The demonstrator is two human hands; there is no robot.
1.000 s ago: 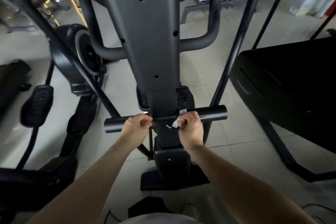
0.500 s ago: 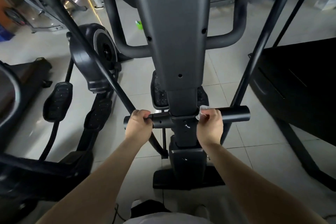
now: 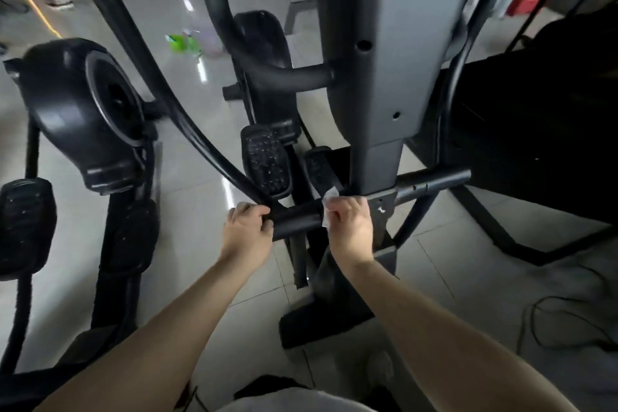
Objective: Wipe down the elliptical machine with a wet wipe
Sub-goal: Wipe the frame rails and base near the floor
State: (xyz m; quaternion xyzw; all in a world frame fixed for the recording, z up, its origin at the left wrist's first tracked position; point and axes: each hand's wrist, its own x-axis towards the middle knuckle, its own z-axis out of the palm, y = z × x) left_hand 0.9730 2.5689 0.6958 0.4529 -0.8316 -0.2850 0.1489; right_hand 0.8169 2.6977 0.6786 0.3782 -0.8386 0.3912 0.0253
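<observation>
Your right hand [image 3: 349, 227] has crossed from the right side of the column [image 3: 384, 77] to its left side, carrying the wet wipe [image 3: 331, 192] with it. The view has also swung, so that the crossbar [image 3: 297, 216] now slopes up toward the right.

Hands: your left hand [image 3: 249, 227] is curled round the left end of the crossbar. Your right hand is closed round the bar just left of the column, holding the wet wipe against it. A short bare length of black grip separates the two hands.

Task's thing: the wipe lies inside your right fist on the elliptical machine [image 3: 394, 27]; only two white corners show, one above the knuckles and one at the thumb side.

Hidden or unclear: the crossbar's left end is covered by your left hand, and its middle passes behind the column. The column's top is cut off at the upper edge. One pedal [image 3: 266, 160] is sharp, while the one beside it is partly hidden. A green object [image 3: 182, 42] on the floor [image 3: 200, 261] is too blurred to identify. At the right a dark machine [image 3: 535, 144] shows no detail, and a cable [image 3: 551, 311] loops near it. The second elliptical [image 3: 80, 104] at the left is motion-blurred.
</observation>
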